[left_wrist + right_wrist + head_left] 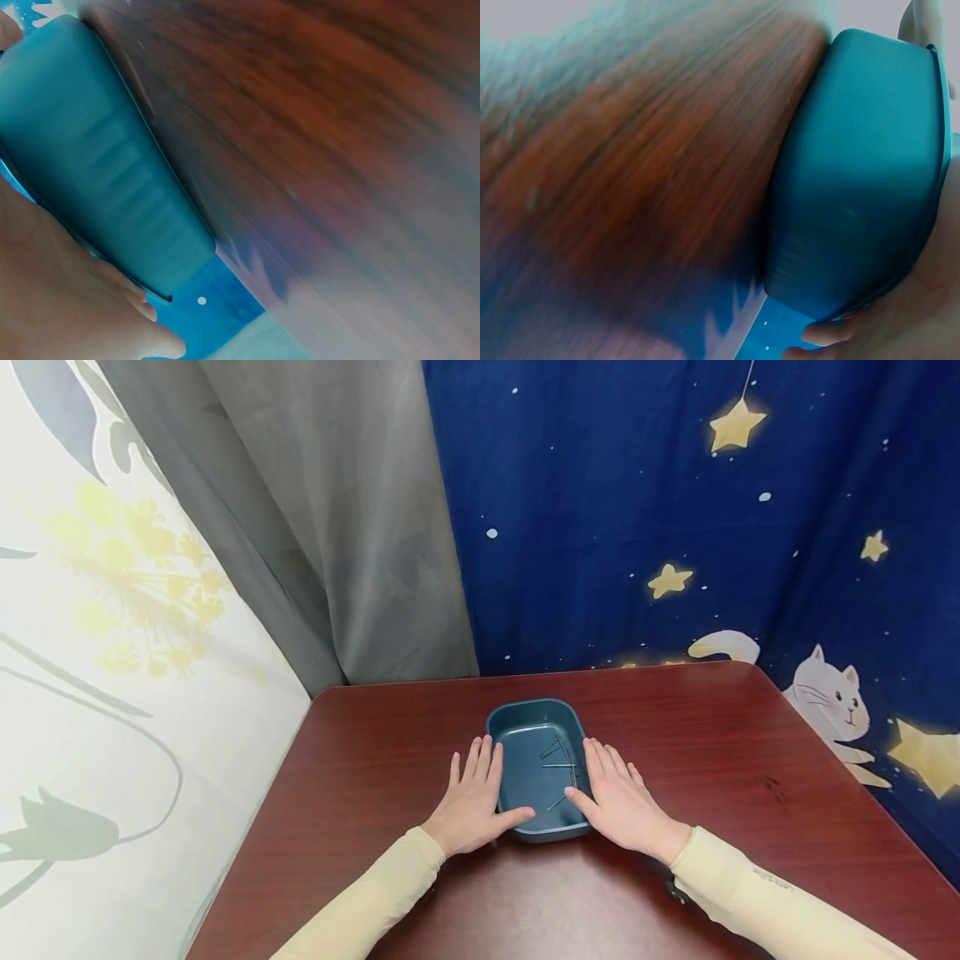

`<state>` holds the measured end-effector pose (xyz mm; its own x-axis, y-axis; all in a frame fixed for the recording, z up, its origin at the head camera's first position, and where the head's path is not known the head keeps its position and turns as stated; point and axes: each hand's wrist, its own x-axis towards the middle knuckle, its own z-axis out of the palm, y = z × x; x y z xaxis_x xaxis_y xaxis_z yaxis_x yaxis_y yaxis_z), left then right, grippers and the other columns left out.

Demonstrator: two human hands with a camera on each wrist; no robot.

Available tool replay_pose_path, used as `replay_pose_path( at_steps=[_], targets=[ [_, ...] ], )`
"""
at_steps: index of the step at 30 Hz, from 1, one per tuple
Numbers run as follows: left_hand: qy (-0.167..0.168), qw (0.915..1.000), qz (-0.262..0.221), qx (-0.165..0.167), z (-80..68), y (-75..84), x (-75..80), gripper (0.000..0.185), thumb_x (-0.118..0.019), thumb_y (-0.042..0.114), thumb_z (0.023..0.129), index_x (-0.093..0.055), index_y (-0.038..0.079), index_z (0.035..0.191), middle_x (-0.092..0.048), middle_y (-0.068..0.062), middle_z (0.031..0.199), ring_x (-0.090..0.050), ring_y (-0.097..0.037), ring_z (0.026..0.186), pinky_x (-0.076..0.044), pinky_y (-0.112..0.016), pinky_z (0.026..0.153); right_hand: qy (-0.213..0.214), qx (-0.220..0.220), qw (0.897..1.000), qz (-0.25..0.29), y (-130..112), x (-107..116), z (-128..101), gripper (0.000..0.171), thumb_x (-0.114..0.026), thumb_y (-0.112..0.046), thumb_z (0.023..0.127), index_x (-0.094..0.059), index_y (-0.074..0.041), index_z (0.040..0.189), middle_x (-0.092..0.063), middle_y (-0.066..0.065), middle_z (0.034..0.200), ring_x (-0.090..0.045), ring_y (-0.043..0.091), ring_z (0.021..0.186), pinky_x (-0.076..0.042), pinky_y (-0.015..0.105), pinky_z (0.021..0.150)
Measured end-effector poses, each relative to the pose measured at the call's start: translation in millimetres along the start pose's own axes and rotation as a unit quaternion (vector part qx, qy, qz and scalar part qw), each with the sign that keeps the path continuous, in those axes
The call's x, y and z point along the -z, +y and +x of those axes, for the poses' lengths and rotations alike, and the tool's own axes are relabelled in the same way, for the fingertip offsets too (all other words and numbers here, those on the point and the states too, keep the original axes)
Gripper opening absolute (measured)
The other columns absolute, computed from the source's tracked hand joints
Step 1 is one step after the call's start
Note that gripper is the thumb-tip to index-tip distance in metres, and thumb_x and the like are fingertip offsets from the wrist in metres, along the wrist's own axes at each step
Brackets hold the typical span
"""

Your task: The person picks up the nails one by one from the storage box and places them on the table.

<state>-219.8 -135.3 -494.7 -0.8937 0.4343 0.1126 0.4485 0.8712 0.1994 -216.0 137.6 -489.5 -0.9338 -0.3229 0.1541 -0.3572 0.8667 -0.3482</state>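
Note:
A dark teal rectangular tray (551, 835) with rounded corners sits on the table between both hands. Inside it, toward the right, lie several thin metal pieces (558, 766) that look like nails. My left hand (472, 806) rests along the tray's left side, fingers straight and thumb over the near left rim. On the opposite side, my right hand (618, 802) touches the right rim with straight fingers, its thumb reaching over the inside near the metal pieces. Both wrist views show the tray's outer wall (97, 150) beside the hand; its contents are hidden there.
The reddish-brown wooden table (390, 735) extends around the tray. A grey curtain (382, 527) and a blue star-patterned curtain (570, 527) hang behind its far edge. At the left stands a white flower-printed panel (112, 735).

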Motion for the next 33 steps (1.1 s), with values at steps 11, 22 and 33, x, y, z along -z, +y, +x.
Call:
replay_pose_path(
  at_steps=[11, 22, 33],
  targets=[
    [-0.006, 0.9999, -0.004, -0.009, -8.1, -14.3, 7.9, 0.114, -0.046, 0.081, 0.088, -0.005, 0.005, 0.162, -0.003, -0.015, 0.168, 0.003, -0.032, 0.154, -0.006, -0.063, 0.117, 0.007, 0.012, 1.000, -0.015, -9.1, 1.1, -2.0, 0.089, -0.059, -0.055, 0.096, -0.025, 0.000, 0.158, -0.028, 0.022, 0.160, -0.026, 0.047, 0.145, -0.024, 0.071, 0.108],
    [-0.022, 0.9988, -0.028, -0.033, -8.9, -28.6, 10.2, 0.113, -0.048, 0.079, 0.088, -0.003, 0.006, 0.162, 0.001, -0.013, 0.169, 0.005, -0.031, 0.154, -0.004, -0.063, 0.117, 0.039, 0.027, 0.997, -0.060, -11.6, 7.7, 1.2, 0.080, -0.067, -0.053, 0.090, -0.044, -0.005, 0.149, -0.034, 0.021, 0.156, -0.029, 0.045, 0.142, -0.024, 0.072, 0.106],
    [-0.002, 0.9990, -0.027, -0.035, -19.8, -18.2, 8.2, 0.113, -0.051, 0.076, 0.089, -0.002, 0.004, 0.161, 0.001, -0.017, 0.168, 0.004, -0.035, 0.153, -0.006, -0.064, 0.116, 0.027, 0.084, 0.994, -0.071, -2.2, 22.2, 22.1, 0.054, -0.073, -0.038, 0.088, -0.062, -0.020, 0.138, -0.033, 0.021, 0.157, -0.027, 0.048, 0.142, -0.024, 0.074, 0.105]
  ],
)
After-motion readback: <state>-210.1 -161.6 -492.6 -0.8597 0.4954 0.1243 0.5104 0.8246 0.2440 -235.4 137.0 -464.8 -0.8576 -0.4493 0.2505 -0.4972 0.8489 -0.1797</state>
